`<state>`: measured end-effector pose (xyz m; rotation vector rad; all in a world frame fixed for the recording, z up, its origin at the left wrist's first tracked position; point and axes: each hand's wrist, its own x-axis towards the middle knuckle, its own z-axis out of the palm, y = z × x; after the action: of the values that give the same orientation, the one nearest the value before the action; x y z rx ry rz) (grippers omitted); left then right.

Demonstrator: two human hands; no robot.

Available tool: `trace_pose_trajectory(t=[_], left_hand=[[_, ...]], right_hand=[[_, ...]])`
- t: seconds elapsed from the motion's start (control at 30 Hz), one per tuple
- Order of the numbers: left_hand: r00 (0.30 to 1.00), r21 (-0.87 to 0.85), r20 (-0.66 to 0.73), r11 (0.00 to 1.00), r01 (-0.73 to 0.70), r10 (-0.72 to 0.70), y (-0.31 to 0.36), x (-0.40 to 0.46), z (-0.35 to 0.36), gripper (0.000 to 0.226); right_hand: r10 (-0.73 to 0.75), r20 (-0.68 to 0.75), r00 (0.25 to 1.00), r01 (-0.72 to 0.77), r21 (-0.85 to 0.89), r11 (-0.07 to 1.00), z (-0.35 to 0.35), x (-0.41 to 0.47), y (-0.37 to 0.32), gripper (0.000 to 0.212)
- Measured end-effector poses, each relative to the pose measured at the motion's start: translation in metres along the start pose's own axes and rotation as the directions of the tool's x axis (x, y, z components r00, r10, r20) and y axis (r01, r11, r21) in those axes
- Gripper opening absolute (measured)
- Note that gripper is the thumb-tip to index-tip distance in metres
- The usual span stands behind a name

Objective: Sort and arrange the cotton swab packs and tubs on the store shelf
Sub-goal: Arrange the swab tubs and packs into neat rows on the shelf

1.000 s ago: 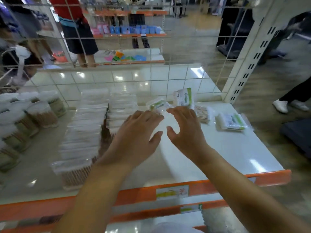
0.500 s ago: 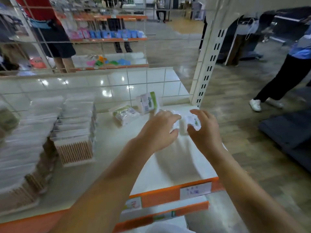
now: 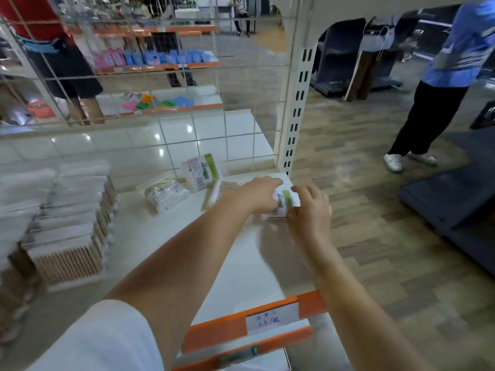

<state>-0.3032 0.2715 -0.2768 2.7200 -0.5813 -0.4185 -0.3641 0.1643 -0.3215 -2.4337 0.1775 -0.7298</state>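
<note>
At the far right corner of the white shelf [image 3: 241, 263], both my hands hold a small cotton swab pack with a green label [image 3: 284, 201]. My left hand [image 3: 261, 195] grips its left side and my right hand [image 3: 308, 210] pinches its right side. Left of my hands a flat swab pack [image 3: 226, 188] lies partly hidden. Another green-labelled pack [image 3: 201, 171] leans against the wire back grid, and a crumpled pack [image 3: 166, 194] lies in front of it. Rows of stacked clear swab packs [image 3: 72, 223] fill the shelf's left side.
A white slotted upright post [image 3: 296, 103] stands just behind my hands. The shelf's orange front rail [image 3: 227, 330] carries a price label. A person in dark trousers and white shoes [image 3: 426, 111] stands on the wooden floor to the right; another stands behind the wire grid at upper left.
My view has swung right. Both hands moved from the shelf's middle to its right corner and closed round the green-labelled pack, which is now tipped up between them.
</note>
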Motion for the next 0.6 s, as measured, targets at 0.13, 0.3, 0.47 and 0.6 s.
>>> trace_pose_trajectory(t=[0.13,0.3,0.47,0.6], left_hand=[[0.996,0.029,0.076,0.998,0.047,-0.049,0.001,0.008,-0.002,0.061],[0.998,0.018,0.064,1.0,0.011,-0.012,0.008,0.01,-0.004,0.058],[1.0,-0.084,-0.002,0.996,0.002,-0.003,0.008,0.004,-0.006,0.068],[0.999,-0.148,-0.035,0.989,0.012,-0.017,0.002,-0.005,-0.008,0.064]], right_hand=[[-0.061,0.006,0.998,0.06,0.086,0.994,0.005,-0.002,0.005,0.048],[-0.14,-0.001,0.99,0.138,0.135,0.981,0.004,-0.008,0.005,0.049],[-0.092,-0.054,0.994,0.101,0.201,0.974,-0.003,-0.009,0.005,0.047],[-0.115,-0.07,0.991,0.128,0.232,0.964,-0.003,-0.01,0.002,0.049]])
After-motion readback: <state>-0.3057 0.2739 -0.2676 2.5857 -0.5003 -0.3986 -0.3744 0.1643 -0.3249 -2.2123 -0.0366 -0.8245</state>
